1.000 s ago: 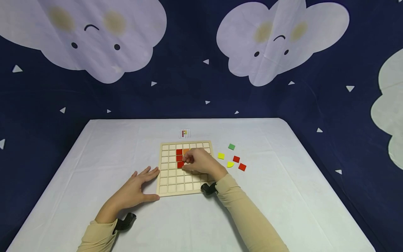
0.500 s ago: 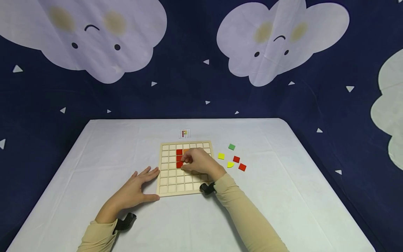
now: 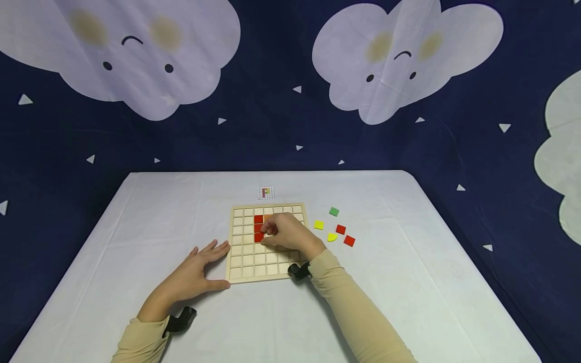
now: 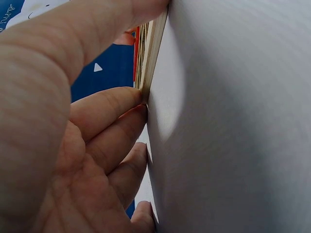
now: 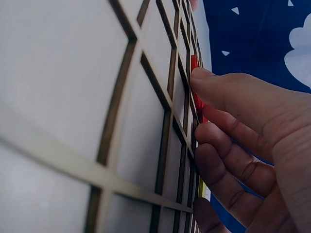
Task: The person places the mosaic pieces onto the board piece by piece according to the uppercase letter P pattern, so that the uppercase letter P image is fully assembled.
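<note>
A wooden grid board (image 3: 249, 262) lies on the table with a column of red square tiles and an orange tile (image 3: 268, 218) beside the top one. My right hand (image 3: 290, 234) is over the board, its thumb and index finger at the lowest red tile (image 3: 258, 237). In the right wrist view that red tile (image 5: 194, 62) shows between thumb and index fingertip, the other fingers curled below. Part of the board is hidden under this hand. My left hand (image 3: 195, 272) rests at the board's left edge, fingers spread; in the left wrist view its fingertips touch the board's side (image 4: 154, 53).
Right of the board lie a green tile (image 3: 334, 212), a yellow square tile (image 3: 319, 225), a yellow rounded tile (image 3: 332, 237) and two loose red tiles (image 3: 340, 229). A small printed pattern card (image 3: 266, 192) lies behind the board. White cloth (image 3: 436, 282) covers the table.
The lowest red tile has shifted slightly left and now lines up with the red tiles above it; my right hand moved a little left with it. My left hand stays put.
</note>
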`<action>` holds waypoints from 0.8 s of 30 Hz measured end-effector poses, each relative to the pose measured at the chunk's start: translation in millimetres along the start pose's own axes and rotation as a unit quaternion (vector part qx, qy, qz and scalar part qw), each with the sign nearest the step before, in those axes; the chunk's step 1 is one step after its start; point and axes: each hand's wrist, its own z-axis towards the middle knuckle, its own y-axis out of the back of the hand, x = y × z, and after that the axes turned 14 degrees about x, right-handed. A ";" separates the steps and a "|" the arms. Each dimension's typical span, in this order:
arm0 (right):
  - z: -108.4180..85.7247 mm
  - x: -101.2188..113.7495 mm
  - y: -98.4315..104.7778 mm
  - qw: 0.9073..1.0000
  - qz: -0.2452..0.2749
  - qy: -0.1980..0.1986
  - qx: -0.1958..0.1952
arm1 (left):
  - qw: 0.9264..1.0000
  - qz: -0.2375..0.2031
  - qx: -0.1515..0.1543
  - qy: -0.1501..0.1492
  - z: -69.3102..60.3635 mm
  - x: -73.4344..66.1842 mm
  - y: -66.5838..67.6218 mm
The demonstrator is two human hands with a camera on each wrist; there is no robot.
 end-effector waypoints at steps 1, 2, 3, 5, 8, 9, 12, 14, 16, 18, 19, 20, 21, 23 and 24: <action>0.1 -0.2 0.0 1.000 0.000 0.001 0.000 | 1.000 0.001 0.000 -0.002 0.1 -0.1 0.0; 0.3 -0.4 0.0 1.000 -0.001 0.001 0.000 | 1.000 0.000 0.000 -0.002 0.2 -0.3 -0.2; 0.3 -0.7 -0.1 1.000 0.000 0.003 0.000 | 1.000 0.001 0.000 -0.004 0.4 -0.2 -0.2; 0.3 -0.8 -0.1 1.000 0.000 0.003 0.000 | 1.000 0.002 0.000 -0.004 0.3 -0.3 -0.2; 0.7 -1.0 -0.1 1.000 -0.001 0.001 -0.001 | 1.000 0.003 -0.001 -0.003 -0.3 -0.7 0.1; 0.7 -0.8 -0.1 1.000 -0.002 0.001 -0.001 | 1.000 0.004 -0.001 -0.003 -0.5 -0.8 0.2; 0.9 -0.1 0.3 1.000 -0.002 -0.001 0.000 | 1.000 0.004 -0.001 -0.003 -0.8 -1.8 0.8; 0.6 0.3 0.7 1.000 -0.001 0.000 0.002 | 1.000 0.004 -0.001 -0.004 -0.6 -2.0 0.9; 0.4 0.2 1.0 1.000 0.001 0.001 0.003 | 1.000 0.004 0.000 -0.003 -0.5 -2.0 0.9; -0.2 0.5 1.9 1.000 0.000 0.003 0.004 | 1.000 0.002 0.000 -0.002 0.0 -1.2 0.4; -0.5 0.6 2.4 1.000 0.000 0.003 0.005 | 1.000 0.001 0.000 -0.001 0.2 -0.7 0.1; -0.8 0.3 2.9 1.000 0.000 0.003 0.006 | 1.000 0.001 0.000 -0.002 0.3 -0.4 0.0; -1.3 0.4 3.6 1.000 0.000 0.002 0.007 | 1.000 0.000 0.000 -0.001 0.4 -0.1 -0.2; -2.7 0.7 6.0 1.000 -0.002 0.002 0.008 | 1.000 -0.001 -0.001 0.000 0.5 0.6 -0.3; -3.4 0.4 7.1 1.000 -0.001 0.001 0.008 | 1.000 0.000 -0.001 -0.001 0.6 0.7 -0.3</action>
